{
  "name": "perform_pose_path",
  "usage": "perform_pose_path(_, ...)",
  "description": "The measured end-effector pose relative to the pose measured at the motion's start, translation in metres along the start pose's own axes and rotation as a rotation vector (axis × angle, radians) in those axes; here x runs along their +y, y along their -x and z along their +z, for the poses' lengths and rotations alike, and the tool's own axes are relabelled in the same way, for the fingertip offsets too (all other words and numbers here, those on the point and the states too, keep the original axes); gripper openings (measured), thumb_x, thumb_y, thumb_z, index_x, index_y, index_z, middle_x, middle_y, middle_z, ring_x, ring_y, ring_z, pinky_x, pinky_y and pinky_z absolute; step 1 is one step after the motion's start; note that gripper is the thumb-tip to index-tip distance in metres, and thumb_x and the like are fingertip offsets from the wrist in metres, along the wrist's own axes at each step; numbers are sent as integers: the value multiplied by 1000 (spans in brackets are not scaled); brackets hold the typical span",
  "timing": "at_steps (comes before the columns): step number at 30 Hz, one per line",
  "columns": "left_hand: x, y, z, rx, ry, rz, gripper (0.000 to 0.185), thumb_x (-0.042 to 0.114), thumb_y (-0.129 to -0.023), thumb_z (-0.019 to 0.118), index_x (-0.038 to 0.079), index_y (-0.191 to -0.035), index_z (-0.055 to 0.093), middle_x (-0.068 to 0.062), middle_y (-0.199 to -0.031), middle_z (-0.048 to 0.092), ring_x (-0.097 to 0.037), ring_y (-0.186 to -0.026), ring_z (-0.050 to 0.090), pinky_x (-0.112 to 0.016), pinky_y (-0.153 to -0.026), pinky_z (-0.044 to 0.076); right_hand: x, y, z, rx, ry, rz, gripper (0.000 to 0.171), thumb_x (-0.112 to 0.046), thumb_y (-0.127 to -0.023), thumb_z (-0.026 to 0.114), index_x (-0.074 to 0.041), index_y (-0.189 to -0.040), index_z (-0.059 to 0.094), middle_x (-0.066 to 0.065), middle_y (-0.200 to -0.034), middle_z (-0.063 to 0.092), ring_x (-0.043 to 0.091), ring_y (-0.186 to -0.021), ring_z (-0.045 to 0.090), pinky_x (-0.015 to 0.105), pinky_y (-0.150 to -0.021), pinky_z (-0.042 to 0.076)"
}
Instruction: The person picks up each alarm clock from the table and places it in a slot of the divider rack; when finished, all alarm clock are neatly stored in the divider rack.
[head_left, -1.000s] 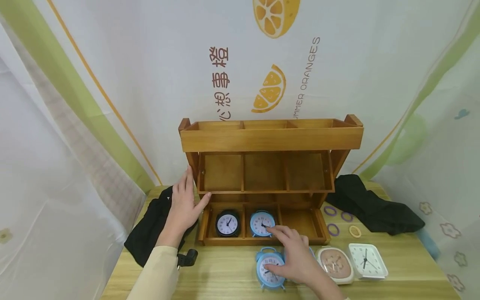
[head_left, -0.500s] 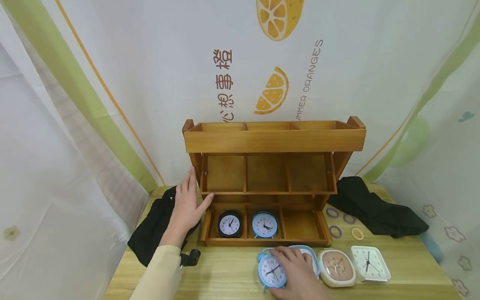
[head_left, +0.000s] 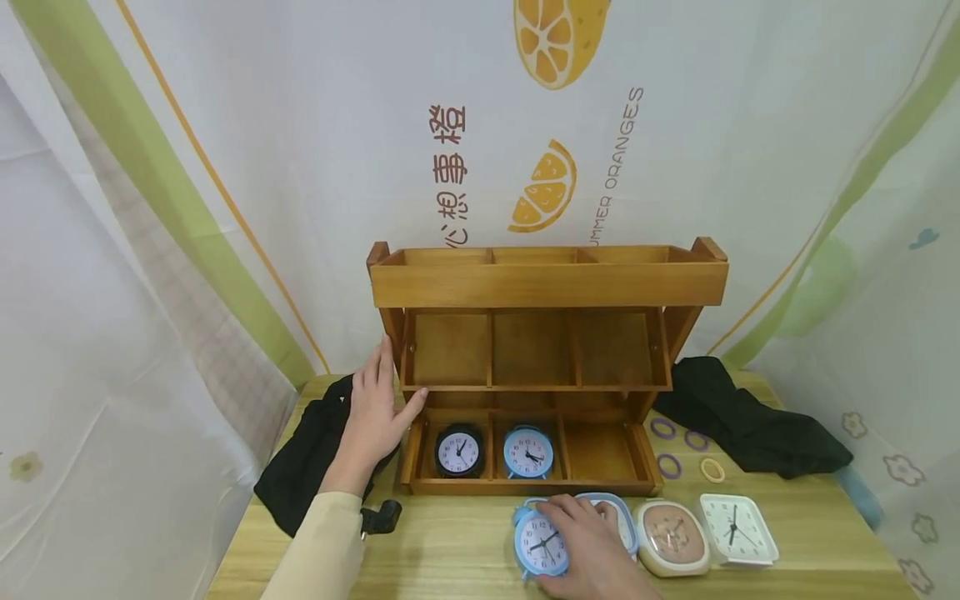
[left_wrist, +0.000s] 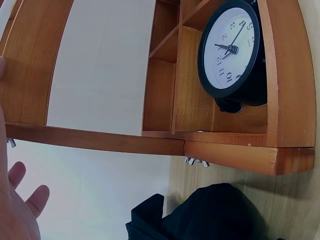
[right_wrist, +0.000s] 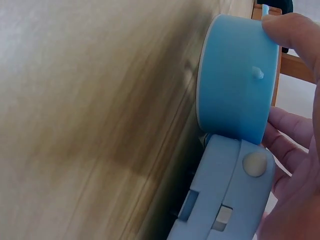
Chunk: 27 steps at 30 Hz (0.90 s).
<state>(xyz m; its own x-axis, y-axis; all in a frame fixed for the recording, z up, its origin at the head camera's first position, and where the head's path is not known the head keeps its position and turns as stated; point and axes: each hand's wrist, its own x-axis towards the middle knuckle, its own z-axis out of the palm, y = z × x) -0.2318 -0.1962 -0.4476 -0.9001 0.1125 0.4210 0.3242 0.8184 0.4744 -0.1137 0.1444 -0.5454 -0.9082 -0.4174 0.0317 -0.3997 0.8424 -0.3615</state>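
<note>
At lower centre the right hand (head_left: 592,542) grips the blue clock (head_left: 540,543) on the surface, probably to lift it to the rack (head_left: 547,283), which the flat left hand (head_left: 372,417) steadies.

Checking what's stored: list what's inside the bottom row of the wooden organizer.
Bottom row: black clock left, blue clock middle, right compartment shows only bare wood. Space behind the clocks is hidden.

Six clocks are showing: one black round clock (head_left: 457,451) and one blue (head_left: 528,452) in the rack's bottom tier, another round blue (head_left: 541,544), a pale-blue square (head_left: 621,518), a beige (head_left: 672,537) and a white (head_left: 737,528) sitting on the table. Two black cloths, four rings, one rack.
</note>
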Motion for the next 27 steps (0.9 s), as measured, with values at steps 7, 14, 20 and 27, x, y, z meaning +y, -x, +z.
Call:
perform_pose_path(7, 0, 0, 6, -12, -2, -7, 103, 44, -101, 64, 19, -168, -10, -21, -170, 14, -52, -140, 29, -69, -111, 30, 0, 1, 5, 3, -54, -1, 84, -52, -66, 93, -20, -138, 64, -1, -132, 59, 26, -117, 59, 72, -95, 33)
perform_pose_path(14, 3, -2, 6, -23, -4, -18, 103, 47, -101, 63, 19, -169, -9, -19, -171, 14, -51, -139, 30, -68, -111, 31, 1, 5, 0, 13, -80, -20, 84, -58, -68, 91, -21, -138, 64, -4, -132, 57, 23, -117, 57, 69, -96, 32)
perform_pose_path(20, 2, -2, 4, -18, -9, -14, 103, 47, -101, 63, 20, -168, -9, -19, -171, 13, -50, -138, 30, -68, -110, 32, -6, 6, -24, 67, -163, -79, 84, -50, -67, 94, -24, -140, 63, -6, -132, 55, 22, -117, 57, 66, -95, 32)
perform_pose_path(27, -1, 0, 2, -17, -7, -16, 103, 46, -101, 63, 18, -168, -9, -19, -172, 12, -52, -138, 31, -69, -110, 32, 3, 1, -44, 195, -256, -86, 86, -41, -60, 97, -23, -137, 65, -14, -128, 56, 13, -113, 50, 52, -90, 30)
